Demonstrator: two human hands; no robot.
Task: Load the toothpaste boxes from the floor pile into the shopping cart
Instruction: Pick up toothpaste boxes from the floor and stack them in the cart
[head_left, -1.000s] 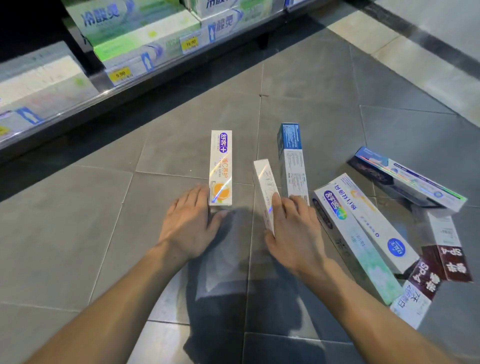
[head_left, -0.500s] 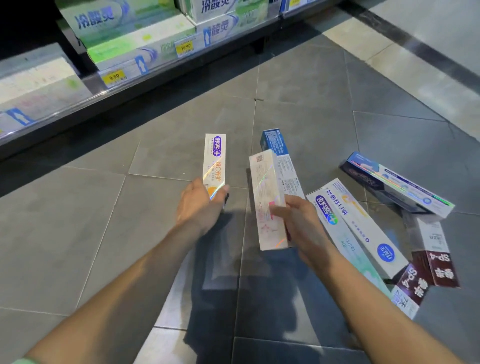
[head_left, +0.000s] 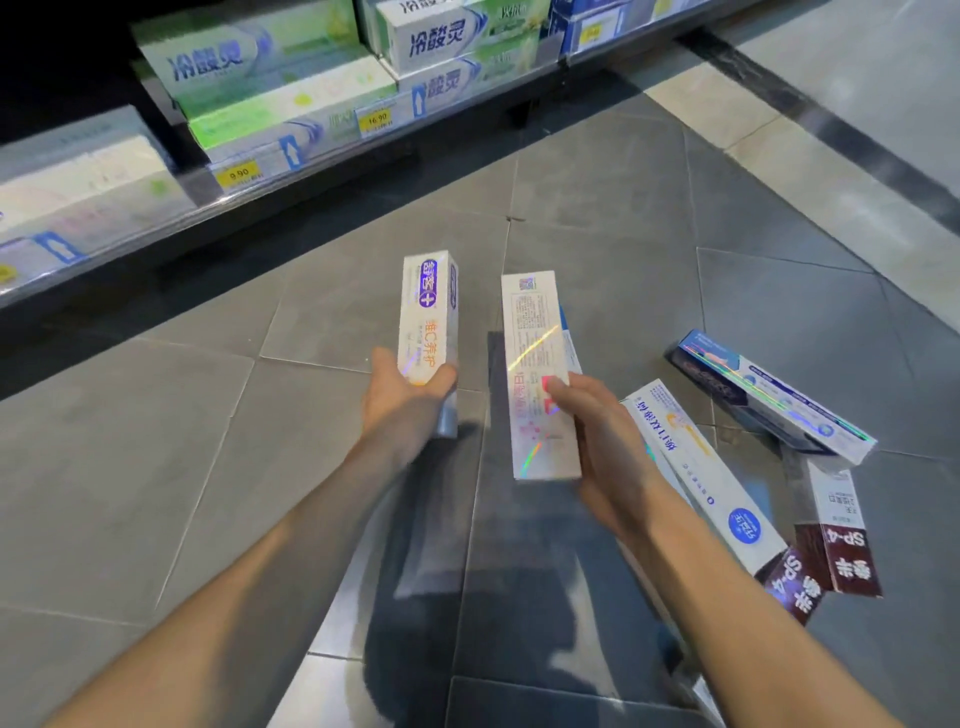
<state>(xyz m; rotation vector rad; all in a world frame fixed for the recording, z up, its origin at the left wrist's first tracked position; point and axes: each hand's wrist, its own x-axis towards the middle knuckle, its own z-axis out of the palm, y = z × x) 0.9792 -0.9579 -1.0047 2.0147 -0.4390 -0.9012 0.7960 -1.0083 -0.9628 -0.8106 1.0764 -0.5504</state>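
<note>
Head view is showing the left hand (head_left: 402, 395) gripping an orange-marked box (head_left: 427, 317) by its lower end, the right hand (head_left: 605, 441) pinching a white box (head_left: 537, 374), perhaps two; light, stiff, glossy cartons.

Inside a shop, in a toothpaste aisle. Low display shelf (head_left: 270, 208) along the upper left, stacked with boxed toothpaste (head_left: 447, 39) in green, white and blue packaging bearing large printed brand lettering. Yellow price tags (head_left: 377, 120) clipped to the shelf edge, one reading 16.90, another (head_left: 238, 174) reading 9.90. Underfoot, large grey floor tiles (head_left: 597, 197) with a glossy sheen, bordered at the upper right by a dark strip (head_left: 831, 119) and paler tiles (head_left: 857, 52), as in a supermarket walkway. More toothpaste boxes (head_left: 769, 395) lying loose on the floor at the right, just off the shelf front.
</note>
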